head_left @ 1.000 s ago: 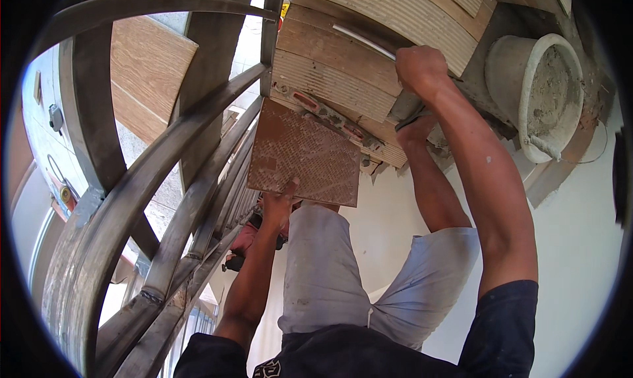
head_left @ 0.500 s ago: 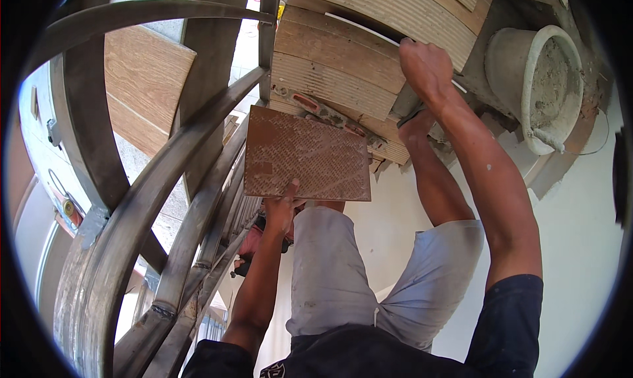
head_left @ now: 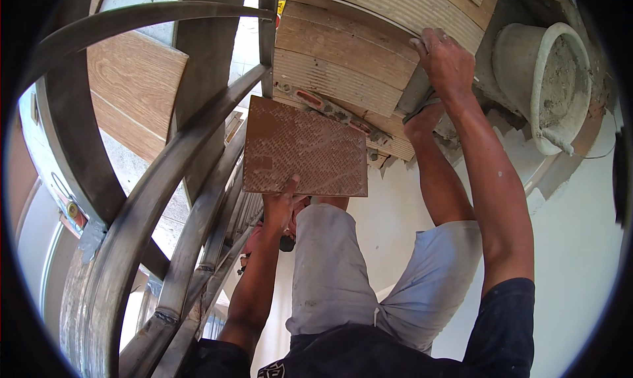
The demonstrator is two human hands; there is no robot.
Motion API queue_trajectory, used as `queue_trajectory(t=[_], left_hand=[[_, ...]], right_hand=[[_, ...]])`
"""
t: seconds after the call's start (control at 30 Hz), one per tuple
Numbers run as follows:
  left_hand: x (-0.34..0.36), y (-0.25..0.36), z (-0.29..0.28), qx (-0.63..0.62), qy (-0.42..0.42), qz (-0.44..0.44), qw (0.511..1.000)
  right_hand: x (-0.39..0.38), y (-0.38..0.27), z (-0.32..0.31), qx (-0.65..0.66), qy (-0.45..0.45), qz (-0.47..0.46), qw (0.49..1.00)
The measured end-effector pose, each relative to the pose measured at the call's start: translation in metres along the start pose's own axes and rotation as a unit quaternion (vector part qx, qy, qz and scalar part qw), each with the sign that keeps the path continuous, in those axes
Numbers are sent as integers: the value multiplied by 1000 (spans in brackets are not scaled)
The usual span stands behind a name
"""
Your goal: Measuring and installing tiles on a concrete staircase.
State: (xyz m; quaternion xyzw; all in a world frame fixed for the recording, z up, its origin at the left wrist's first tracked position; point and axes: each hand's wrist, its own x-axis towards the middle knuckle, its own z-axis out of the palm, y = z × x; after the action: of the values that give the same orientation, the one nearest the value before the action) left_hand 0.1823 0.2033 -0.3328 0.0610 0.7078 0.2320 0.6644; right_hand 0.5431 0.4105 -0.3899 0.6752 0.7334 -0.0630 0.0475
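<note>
My left hand (head_left: 282, 205) grips the lower edge of a brown rectangular tile (head_left: 304, 148), held with its ridged back facing me, just below the stair steps. My right hand (head_left: 447, 61) reaches up to the edge of a step clad in wood-look tiles (head_left: 343, 55), fingers curled against it; whether it holds anything is unclear. A grey strip (head_left: 414, 95) hangs under that hand. My bent knee (head_left: 423, 122) sits just below, and grey shorts (head_left: 343, 272) cover my thighs.
A pale bucket (head_left: 542, 81) with grey mortar stands at the upper right on the steps. Curved metal railing bars (head_left: 165, 200) run down the left side. A red and black object (head_left: 285, 241) shows behind my left hand. A white wall (head_left: 580, 246) is at the right.
The tile in my left hand has shifted slightly up toward the steps. My right hand has stayed on the step edge, moving slightly right.
</note>
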Motion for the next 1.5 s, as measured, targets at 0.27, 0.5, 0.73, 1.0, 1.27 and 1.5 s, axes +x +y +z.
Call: queue_trajectory(t=[0.27, 0.5, 0.73, 1.0, 1.27, 1.5], left_hand=[[6, -5, 0, 17, -2, 3, 1000], [3, 2, 3, 25, 8, -9, 1000], [-2, -1, 0, -12, 7, 23, 1000], [-1, -14, 8, 9, -7, 48, 999], [-7, 11, 34, 27, 15, 16, 999], [4, 27, 69, 18, -6, 15, 1000]], right_hand=[[-17, -6, 6, 32, 107, 7, 994], [-30, -13, 1, 55, 100, 49, 992], [-39, -29, 10, 37, 137, 99, 985], [-44, -32, 28, 97, 53, 89, 990], [-29, -14, 27, 89, -128, 25, 988], [-22, 3, 7, 57, -132, -6, 990]])
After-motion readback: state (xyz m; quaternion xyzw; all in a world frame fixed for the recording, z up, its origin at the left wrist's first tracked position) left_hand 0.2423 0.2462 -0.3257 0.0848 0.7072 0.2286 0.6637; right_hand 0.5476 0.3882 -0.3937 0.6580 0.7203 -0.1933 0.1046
